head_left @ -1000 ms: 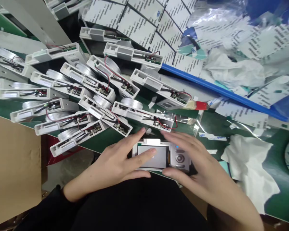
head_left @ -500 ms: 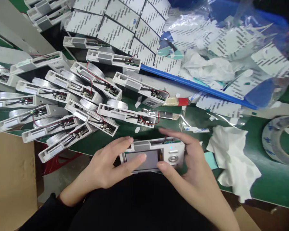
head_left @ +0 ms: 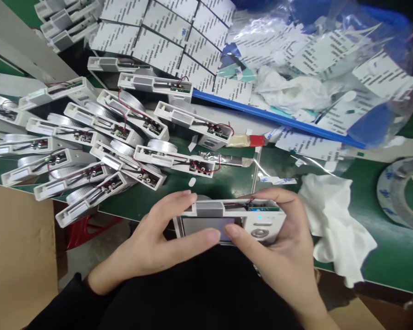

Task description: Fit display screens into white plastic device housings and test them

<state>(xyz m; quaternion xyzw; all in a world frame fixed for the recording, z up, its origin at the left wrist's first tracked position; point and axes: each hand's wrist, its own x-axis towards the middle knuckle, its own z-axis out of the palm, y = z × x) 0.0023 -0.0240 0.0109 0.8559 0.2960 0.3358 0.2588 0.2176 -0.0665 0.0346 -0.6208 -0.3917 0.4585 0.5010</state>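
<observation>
one camera between both hands

Camera between both hands

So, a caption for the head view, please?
Left hand and right hand hold an open-topped camera-like device near similar units.

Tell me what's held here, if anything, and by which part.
A camera-like device, held by both ends: the left hand at the end with the screen, the right hand at the end with the round button.
</observation>
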